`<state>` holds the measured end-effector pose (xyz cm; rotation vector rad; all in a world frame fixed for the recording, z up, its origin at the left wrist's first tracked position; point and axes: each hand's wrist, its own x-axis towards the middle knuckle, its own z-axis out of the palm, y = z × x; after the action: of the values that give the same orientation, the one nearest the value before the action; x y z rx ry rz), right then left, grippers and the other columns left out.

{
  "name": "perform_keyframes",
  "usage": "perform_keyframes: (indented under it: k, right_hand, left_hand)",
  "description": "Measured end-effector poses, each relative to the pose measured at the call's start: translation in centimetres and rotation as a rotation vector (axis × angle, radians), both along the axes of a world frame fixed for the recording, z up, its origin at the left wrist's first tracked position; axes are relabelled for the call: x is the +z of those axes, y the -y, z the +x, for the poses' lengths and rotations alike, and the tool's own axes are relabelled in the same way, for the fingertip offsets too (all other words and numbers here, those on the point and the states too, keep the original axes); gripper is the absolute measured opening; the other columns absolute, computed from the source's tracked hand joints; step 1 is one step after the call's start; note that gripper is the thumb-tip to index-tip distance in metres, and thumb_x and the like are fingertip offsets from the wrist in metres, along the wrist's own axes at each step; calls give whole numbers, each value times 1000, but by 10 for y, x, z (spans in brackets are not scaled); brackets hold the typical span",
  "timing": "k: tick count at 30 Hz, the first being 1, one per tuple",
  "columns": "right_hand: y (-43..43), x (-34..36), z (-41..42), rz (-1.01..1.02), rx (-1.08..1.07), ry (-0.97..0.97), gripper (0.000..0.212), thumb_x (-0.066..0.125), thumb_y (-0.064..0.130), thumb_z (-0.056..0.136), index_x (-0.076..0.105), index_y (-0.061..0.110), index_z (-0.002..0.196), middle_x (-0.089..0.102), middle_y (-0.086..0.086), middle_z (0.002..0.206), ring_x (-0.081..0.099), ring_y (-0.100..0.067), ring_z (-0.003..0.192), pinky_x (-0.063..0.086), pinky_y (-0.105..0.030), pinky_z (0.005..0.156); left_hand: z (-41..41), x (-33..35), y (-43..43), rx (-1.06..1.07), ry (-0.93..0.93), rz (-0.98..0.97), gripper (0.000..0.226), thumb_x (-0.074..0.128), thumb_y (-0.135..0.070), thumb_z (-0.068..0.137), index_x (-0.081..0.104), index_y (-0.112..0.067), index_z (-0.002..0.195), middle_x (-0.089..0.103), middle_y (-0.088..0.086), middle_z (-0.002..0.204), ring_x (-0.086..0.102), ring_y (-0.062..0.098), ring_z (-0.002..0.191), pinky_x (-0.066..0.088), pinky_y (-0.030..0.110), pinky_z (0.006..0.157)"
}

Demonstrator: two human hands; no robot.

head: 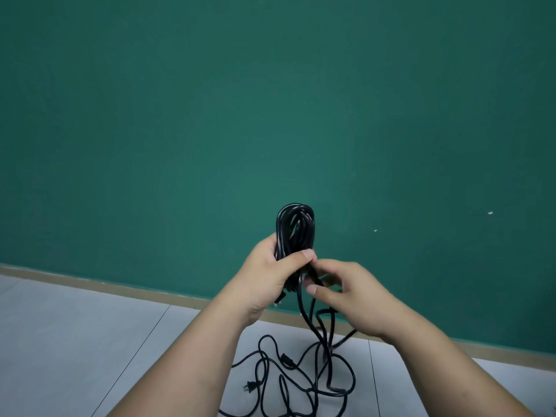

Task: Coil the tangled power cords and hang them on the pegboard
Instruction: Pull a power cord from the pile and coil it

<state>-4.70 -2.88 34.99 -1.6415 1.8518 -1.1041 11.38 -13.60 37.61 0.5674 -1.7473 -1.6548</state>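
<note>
My left hand [272, 273] grips a bundle of black power cord loops [294, 227] that stands upright above the fist, in front of the green wall. My right hand [352, 296] is just to the right of it, and its thumb and fingers pinch a strand of the same cord below the bundle. From there the cord hangs down to a loose black tangle [304, 377] on the floor, where a two-pin plug [251, 386] and an inline connector [285, 360] lie. No pegboard is in view.
A plain green wall [270, 115] fills most of the view, with a tan baseboard [90, 281] along its foot. Light grey floor tiles [75, 341] stretch out to the left and right of the cord tangle.
</note>
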Motion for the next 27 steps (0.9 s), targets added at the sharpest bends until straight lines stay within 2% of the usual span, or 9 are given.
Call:
perform_keyframes:
  k: [4,7,10,13,17,23,24,25,27]
  right_hand:
    - [3,-2,-5,-84,-251,210,13,84,27,91,81,36,100,79,9,88,74,-20,76,64,-43,84]
    - [2,3,-7,-125,-231,453,12,88,17,86,85,25,95,76,0,84,68,-16,69,66,-40,79]
    - [-1,8,-9,-116,-195,494,10,88,18,85,85,23,94,57,-1,75,51,-14,65,53,-28,64]
    - [-1,8,-9,-98,-180,551,8,85,19,88,84,20,96,51,-2,74,43,-17,61,43,-27,55]
    - [3,7,-6,-36,-201,823,16,81,15,91,80,7,104,52,-1,71,40,-13,54,42,-22,50]
    - [14,1,1,-14,-239,1244,18,72,10,96,73,2,112,59,2,68,37,-5,50,33,-17,39]
    - [16,-1,3,-26,-275,1201,14,71,11,98,73,4,110,58,2,68,37,-6,51,32,-18,40]
    - [16,-2,6,-40,-327,1024,11,69,13,101,75,9,108,58,3,69,39,-8,53,34,-18,44]
    - [16,-5,11,-91,-401,405,15,64,19,105,78,24,106,62,10,81,51,-8,65,40,-15,57]
  left_hand:
    - [4,4,4,108,24,-48,8,72,-17,97,68,-12,102,72,4,88,60,10,73,46,22,64]
    - [5,4,4,166,14,-54,14,73,-18,96,67,-12,108,74,6,99,61,7,77,47,24,71]
    - [5,6,4,197,7,-69,15,72,-18,97,67,-11,109,75,6,99,61,4,75,47,16,66]
    - [3,5,4,210,-3,-77,13,71,-16,97,66,-11,108,73,0,91,60,3,72,46,19,67]
    - [0,5,4,245,-19,-110,8,71,-13,98,64,-17,100,69,-17,79,60,1,73,45,26,74]
    - [-4,4,1,284,-9,-268,10,66,-10,100,65,-17,106,77,-9,94,70,7,93,50,19,86]
    - [-4,3,2,278,-1,-286,10,66,-10,100,65,-18,106,76,-8,94,69,8,94,50,18,87]
    - [-4,2,2,267,4,-288,10,66,-9,99,65,-18,105,75,-9,93,68,7,93,49,17,85]
    - [-3,-1,4,238,9,-259,10,66,-8,99,65,-17,104,72,-9,90,65,6,88,48,17,83]
